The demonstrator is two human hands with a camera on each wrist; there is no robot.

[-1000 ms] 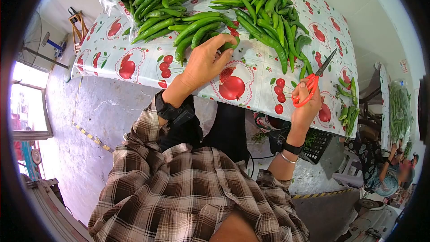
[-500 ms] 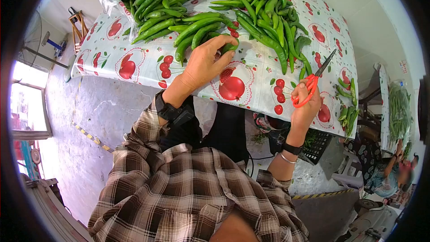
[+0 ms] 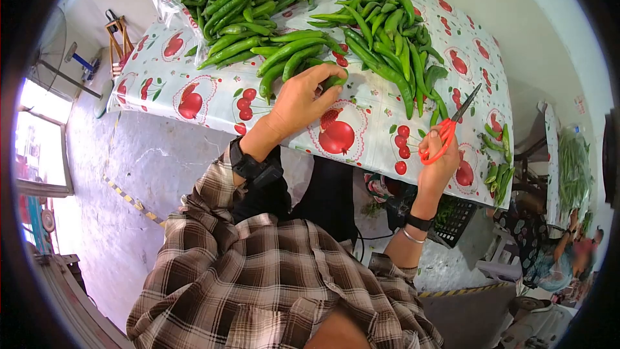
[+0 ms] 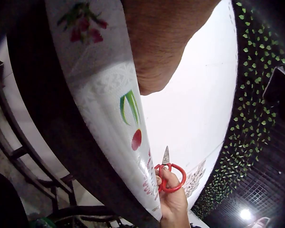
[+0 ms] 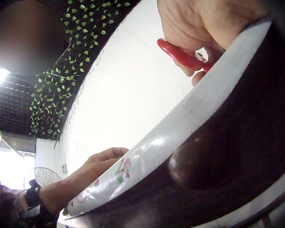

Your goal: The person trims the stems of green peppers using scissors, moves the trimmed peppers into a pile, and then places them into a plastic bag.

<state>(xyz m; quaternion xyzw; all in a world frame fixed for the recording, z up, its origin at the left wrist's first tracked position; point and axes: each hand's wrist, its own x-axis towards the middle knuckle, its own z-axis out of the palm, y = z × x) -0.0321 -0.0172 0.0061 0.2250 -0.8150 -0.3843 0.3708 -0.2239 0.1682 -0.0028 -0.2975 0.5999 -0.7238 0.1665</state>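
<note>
On the fruit-printed plastic worktop (image 3: 369, 110), the left hand (image 3: 298, 100) is pinching one long green chili pepper (image 3: 334, 81) at the edge of the green pepper pile (image 3: 381, 32). The right hand (image 3: 440, 158) is gripping red-handled scissors (image 3: 445, 134), well apart from it. It looks like the picking step; a snip would need the blades brought across to the stem. No words are showing.

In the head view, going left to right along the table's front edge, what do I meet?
Left hand gripping a pepper, right hand holding scissors, small pepper pile.
</note>
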